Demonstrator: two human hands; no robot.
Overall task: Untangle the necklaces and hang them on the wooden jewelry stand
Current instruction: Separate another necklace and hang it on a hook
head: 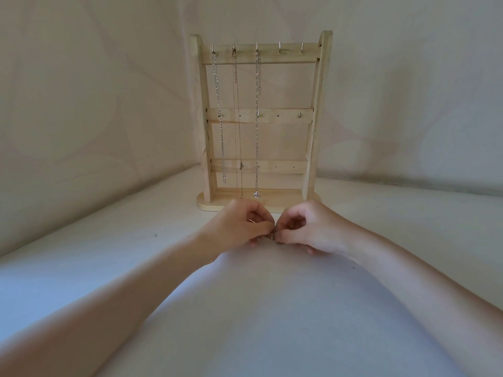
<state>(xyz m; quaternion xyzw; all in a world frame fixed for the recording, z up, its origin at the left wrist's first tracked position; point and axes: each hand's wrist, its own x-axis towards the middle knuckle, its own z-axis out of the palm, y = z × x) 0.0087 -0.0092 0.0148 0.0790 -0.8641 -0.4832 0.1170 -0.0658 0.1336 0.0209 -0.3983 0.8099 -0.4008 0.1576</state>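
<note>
Right now the left hand (246, 227) and right hand (307, 227) both pinch a small knotted chain (273, 236) just above the desk (272, 308). Pulling hard could tighten the knot or snap it; three necklaces (236, 118) already hang on the wooden stand (315, 118) close behind.

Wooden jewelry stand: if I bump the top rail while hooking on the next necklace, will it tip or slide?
The wooden jewelry stand is tall on a shallow base, so a push at the top rail would probably rock it backward. It looks like thin, light wood, so it may slide on the smooth surface. The three hung chains would likely swing, being limp.
</note>
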